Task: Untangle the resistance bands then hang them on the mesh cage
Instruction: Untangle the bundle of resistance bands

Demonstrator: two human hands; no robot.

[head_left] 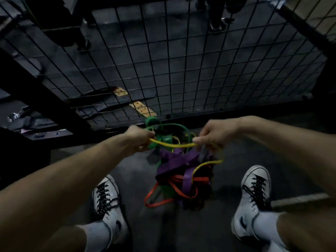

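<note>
— Around the pile?

— Dark floor (pixel 209 231), dim all over. Black mesh cage (pixel 181 60) straight ahead, tilted in the wide lens, bottom rail just beyond the heap. Through the wire: dark slabs, two tan strips with holes (pixel 141 108), more clutter too murky to name. Dark shelving or framework (pixel 36 110) off to the left. White sneakers with black laces either side, left shoe (pixel 107 202) and right shoe (pixel 254 195), white socks above. Pale stripe on the floor (pixel 298 200) beside the right shoe.

— Anything hung on the wire?

— Nothing made out there. All in one knot on the floor between the shoes: tangled resistance bands (pixel 181 179), purple band (pixel 174 160) wide and folded across the middle, orange band (pixel 163 199) looping out low on the left, green band (pixel 163 126) arching up at the far side, close to the cage's bottom rail.

— In the way?

— Green loop right behind the knuckles; purple and orange lying across the lower yellow run.

— Hands?

— Both reached forward, forearms bare, held above the heap. Left hand (pixel 140 139) curled round one end of the yellow band (pixel 172 144). Right hand (pixel 214 133) pinching the other end, fingertips bunched, palm down. Yellow stretch sagging slightly between the two; another run dropping from the right hand, curving down into the purple.
</note>
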